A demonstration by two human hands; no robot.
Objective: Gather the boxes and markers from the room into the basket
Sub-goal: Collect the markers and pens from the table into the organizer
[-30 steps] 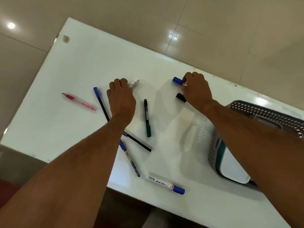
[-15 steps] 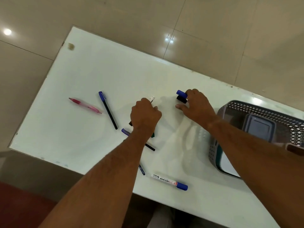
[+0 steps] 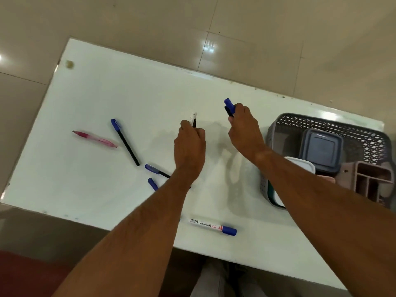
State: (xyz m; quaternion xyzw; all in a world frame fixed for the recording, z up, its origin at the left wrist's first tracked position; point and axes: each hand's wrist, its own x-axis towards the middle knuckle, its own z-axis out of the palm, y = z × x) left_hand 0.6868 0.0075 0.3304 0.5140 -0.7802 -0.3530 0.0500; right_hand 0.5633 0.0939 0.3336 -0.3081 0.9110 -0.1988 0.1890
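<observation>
Markers (image 3: 229,107) poke from the closed right hand (image 3: 244,129).

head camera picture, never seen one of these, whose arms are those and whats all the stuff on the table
The camera sits on a person's head and looks down, so the two bare arms are the wearer's own; there is no machine. The left hand is closed on two markers, one white-ended and one dark. The right hand grips two more, with a blue cap and a black cap sticking out. On the white table lie a pink pen, a blue-capped black pen, two more blue-capped pens partly hidden by the left arm, and a white marker near the front edge. At the right stands a grey basket with boxes already inside.
</observation>
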